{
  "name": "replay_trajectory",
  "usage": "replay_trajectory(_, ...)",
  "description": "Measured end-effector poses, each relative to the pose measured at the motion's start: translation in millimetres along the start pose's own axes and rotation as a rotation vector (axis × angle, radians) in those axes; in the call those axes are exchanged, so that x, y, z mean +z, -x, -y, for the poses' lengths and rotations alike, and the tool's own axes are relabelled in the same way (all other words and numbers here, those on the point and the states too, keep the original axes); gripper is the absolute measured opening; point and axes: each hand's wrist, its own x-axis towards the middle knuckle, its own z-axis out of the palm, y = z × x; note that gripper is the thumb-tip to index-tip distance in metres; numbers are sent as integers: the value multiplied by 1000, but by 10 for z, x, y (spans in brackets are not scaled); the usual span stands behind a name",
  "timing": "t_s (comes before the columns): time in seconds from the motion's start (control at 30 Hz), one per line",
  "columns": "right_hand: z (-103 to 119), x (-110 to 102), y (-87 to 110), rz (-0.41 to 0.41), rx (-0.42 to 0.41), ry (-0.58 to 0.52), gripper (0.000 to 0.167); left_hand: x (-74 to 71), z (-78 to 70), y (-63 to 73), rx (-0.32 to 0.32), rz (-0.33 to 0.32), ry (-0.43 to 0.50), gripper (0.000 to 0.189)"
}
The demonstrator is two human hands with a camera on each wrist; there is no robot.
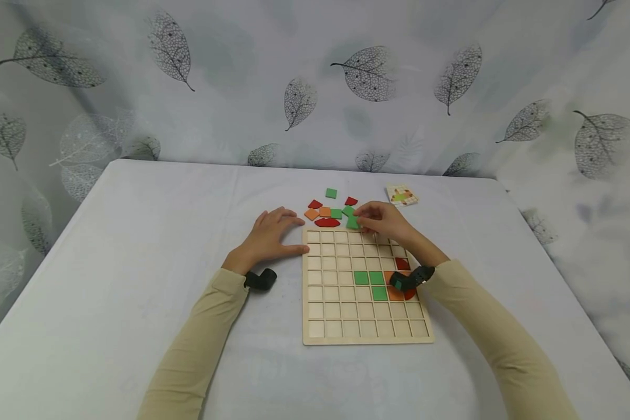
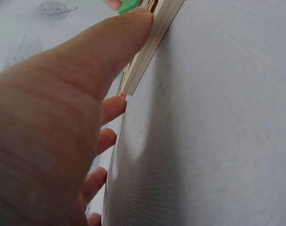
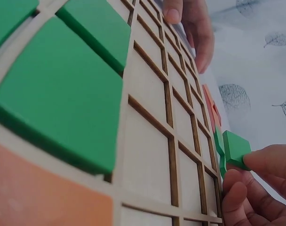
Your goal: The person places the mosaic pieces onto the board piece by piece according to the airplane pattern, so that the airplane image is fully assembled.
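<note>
My right hand (image 1: 385, 223) pinches a green square tile (image 3: 236, 148) between thumb and fingers, just past the far edge of a wooden grid board (image 1: 315, 332). At the board's left edge, my left hand (image 1: 273, 236) rests with its thumb on the rim and its fingers spread loosely on the tablecloth. Green squares (image 1: 376, 277), orange squares (image 1: 396, 293) and dark red pieces (image 1: 402, 264) sit in cells on the board's right side. The right wrist and its band hide part of that area in the head view.
Beyond the board lie loose tiles: a lone green square (image 1: 331, 193), orange ones (image 1: 312, 214) and red rounded ones (image 1: 328, 223). A small pattern card (image 1: 402, 195) lies at the back right. White cloth covers the table (image 1: 136, 262), with a leaf-print curtain (image 1: 231, 76) behind.
</note>
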Motion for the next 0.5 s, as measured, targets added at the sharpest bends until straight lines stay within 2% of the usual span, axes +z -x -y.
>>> replay_trajectory(0.5,-20,2,128,16,44,-30,25,16,16,-5,1,-7,-1,66)
